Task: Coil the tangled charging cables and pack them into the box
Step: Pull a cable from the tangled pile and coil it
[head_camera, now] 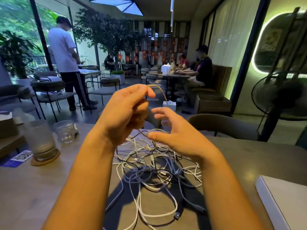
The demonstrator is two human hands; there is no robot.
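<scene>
White, grey and black cable tangle [157, 171]: lies loose on the table [41, 188], in front of the person and below both raised hands.
Thin pale cable [160, 89]: lifted above the tangle; it arcs from the left fingertips to the right, passes behind the right fingers and forms a small loop by the right thumb.
Left hand [123, 113]: raised, with the thumb and fingers curled and pinching the thin pale cable near its upper end.
Right hand [176, 138]: lower and just beside the left, fingers spread and relaxed and gripping nothing; the thumb tip lies by the small loop, and I cannot tell whether it touches.
White box [285, 205]: on the table at the near right edge, well apart from the tangle.
Tall glass [41, 140]: stands on a round coaster [45, 161] at the left.
Short glass [66, 131]: stands just behind the tall glass.
</scene>
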